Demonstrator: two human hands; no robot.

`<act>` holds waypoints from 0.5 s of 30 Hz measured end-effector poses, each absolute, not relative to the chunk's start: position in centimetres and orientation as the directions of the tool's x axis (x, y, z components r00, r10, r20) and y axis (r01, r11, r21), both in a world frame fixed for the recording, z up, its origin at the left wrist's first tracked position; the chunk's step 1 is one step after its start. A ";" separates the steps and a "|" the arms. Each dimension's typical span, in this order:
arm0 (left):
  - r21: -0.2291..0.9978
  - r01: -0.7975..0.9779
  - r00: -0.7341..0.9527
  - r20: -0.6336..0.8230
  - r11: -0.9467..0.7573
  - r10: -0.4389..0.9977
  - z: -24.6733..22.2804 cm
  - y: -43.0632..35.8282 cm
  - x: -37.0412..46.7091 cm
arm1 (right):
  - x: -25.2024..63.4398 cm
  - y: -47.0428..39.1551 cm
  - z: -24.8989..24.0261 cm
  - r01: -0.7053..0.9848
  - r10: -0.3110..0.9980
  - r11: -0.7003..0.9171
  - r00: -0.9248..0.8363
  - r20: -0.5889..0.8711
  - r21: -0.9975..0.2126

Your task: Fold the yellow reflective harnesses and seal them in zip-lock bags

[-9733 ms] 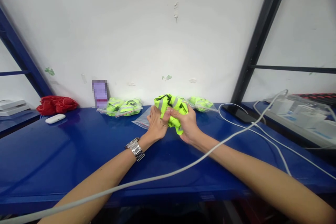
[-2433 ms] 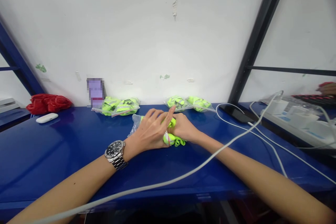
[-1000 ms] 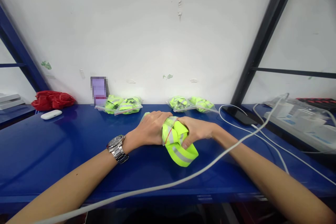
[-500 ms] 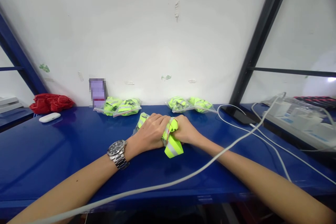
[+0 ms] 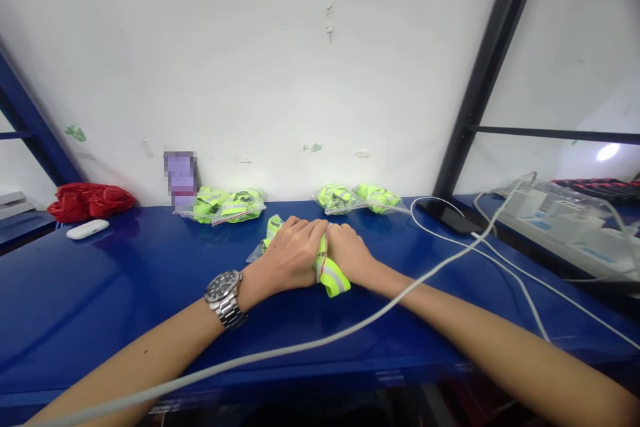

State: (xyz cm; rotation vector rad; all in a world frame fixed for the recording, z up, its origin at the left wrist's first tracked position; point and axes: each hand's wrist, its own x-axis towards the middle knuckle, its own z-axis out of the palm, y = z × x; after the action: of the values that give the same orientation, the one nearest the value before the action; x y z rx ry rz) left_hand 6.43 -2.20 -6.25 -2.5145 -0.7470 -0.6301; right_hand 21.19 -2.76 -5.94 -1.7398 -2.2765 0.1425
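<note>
The left hand (image 5: pixel 294 255) lies over a clear plastic bag (image 5: pixel 256 253), its fingers bent and pressed together, gripping it from above. Inside, and spilling from the red-lined mouth, is a fluorescent yellow-green strap (image 5: pixel 336 278) of flat, woven-looking webbing with a silvery-grey stripe; it sits mid-surface, between the two hands, one loop hanging toward the near edge. The right hand (image 5: pixel 349 252) is bunched against the bag's mouth, touching the left; its fingertips are hidden, so what they grip cannot be told.

Behind, on the glossy blue surface (image 5: pixel 125 293), two pairs of similar clear packets (image 5: pixel 240 205) hold crumpled yellow-green strapping. Beside the left pair stands a purple rectangular item (image 5: pixel 181 177), its print pixelated beyond reading. Blue print on the white boxes (image 5: pixel 575 227) at far right is too small to read. The left wrist wears a steel-link watch (image 5: pixel 223 287) with a round black dial.
</note>
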 end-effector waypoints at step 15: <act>-0.109 0.494 0.687 0.657 -0.863 0.310 -5.9 -0.2 3.9 | 25.3 -1.0 -3.8 0.249 0.488 0.414 -0.872 -0.016 -0.875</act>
State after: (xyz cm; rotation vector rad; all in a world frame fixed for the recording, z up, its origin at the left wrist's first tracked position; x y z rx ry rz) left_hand 3.89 -0.22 -5.89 -2.6226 -0.6398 -0.9461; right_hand 25.26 -0.96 -3.81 -0.6465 -2.4296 1.4415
